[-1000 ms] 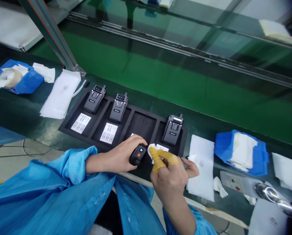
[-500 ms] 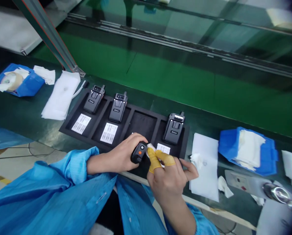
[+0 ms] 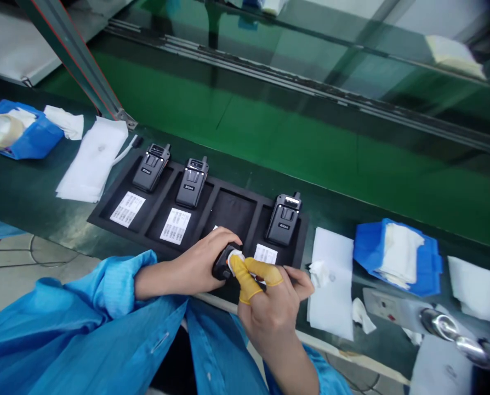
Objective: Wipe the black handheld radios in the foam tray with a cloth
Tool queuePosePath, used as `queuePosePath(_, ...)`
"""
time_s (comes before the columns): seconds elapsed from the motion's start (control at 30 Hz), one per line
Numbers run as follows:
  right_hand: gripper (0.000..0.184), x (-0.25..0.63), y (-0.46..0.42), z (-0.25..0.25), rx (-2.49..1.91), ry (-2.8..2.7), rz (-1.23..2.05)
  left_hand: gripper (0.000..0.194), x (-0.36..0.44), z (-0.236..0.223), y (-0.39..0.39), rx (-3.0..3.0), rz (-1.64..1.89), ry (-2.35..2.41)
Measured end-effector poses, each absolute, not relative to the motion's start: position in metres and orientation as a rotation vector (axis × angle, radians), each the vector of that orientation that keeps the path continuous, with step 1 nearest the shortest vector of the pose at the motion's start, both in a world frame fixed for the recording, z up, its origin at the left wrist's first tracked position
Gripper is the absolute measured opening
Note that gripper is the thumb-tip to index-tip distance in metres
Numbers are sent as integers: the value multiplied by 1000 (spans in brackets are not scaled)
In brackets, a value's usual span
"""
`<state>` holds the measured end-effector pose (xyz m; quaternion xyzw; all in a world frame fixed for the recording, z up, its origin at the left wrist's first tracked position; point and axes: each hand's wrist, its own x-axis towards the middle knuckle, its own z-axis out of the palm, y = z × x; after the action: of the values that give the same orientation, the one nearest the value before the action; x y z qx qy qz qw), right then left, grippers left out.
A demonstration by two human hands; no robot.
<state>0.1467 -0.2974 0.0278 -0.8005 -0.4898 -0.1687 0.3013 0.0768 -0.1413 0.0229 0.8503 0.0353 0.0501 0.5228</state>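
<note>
My left hand [image 3: 201, 262] is wrapped round a black two-way radio [image 3: 221, 264], held end-on above the front of a black foam tray [image 3: 148, 237]. With yellow finger cots on two fingers, my right hand [image 3: 272, 296] pinches a small white cloth [image 3: 234, 255] and presses it against the radio's end, covering most of the orange button there. Three similar radios lie in the tray: one at the far left [image 3: 151, 169], one beside it [image 3: 192, 184], and one at the right [image 3: 284, 219]. A label sheet [image 3: 175, 225] lies below each.
Blue bins stand at the left [image 3: 43, 137] and right [image 3: 362, 247], holding tape and white cloths. White sheets [image 3: 91, 159] and a brush [image 3: 125, 149] lie left of the tray; more sheets [image 3: 331, 307] lie right. A metal post [image 3: 80, 66] rises at the back left.
My right hand has brought the cloth from the radio's side onto its end, over the orange button. The view has shifted slightly, moving the bench items left in the picture.
</note>
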Motion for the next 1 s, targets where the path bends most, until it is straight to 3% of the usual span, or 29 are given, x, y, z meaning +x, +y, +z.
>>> queuePosePath(0.73, 24, 160, -295, 22, -2220, -1107, -698, 61, 76, 22, -140, 2048, 129, 64)
queuePosePath(1.0, 26, 141, -290, 27, -2109, -1305, -590, 54, 76, 25, -142, 2037, 143, 40)
